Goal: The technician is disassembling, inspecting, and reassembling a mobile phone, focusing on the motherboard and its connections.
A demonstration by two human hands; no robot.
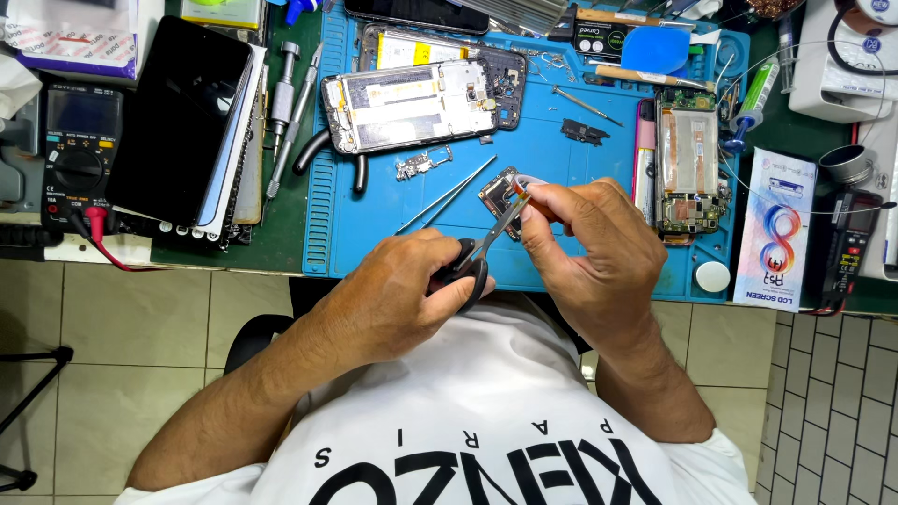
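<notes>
- Black-handled scissors (482, 251) sit in the left hand (412, 290), fingers closed through the loops near the person's chest; the blades point up and right, slightly parted, toward the strip.
- Keeping that hand low and steady looks wise, so that only the blade tips work and the cut stays short.
- Just beyond the tips lies a small circuit board (499, 194) on the blue mat (561, 178). The cut is best made in the air above it, with the blades kept off its parts.
- Pinched between thumb and fingers of the right hand (589, 248) is a thin pale strip (529, 181), looped over the fingertips; it looks like tape or a seal, though I cannot tell which.
- The two hands are close together over the near middle of the bench, each clamped on its own thing, meeting at the strip.
- Holding the strip taut, with a short free end at the blades, should give a clean edge; slack would likely fold or stick to the steel.
- Tweezers (449, 198) lie just left of the board, handy for placing the cut piece.
- On the far side, an opened phone (412, 105) lies left of centre and another phone body (687, 168) lies right; trimmings should stay clear of both.
</notes>
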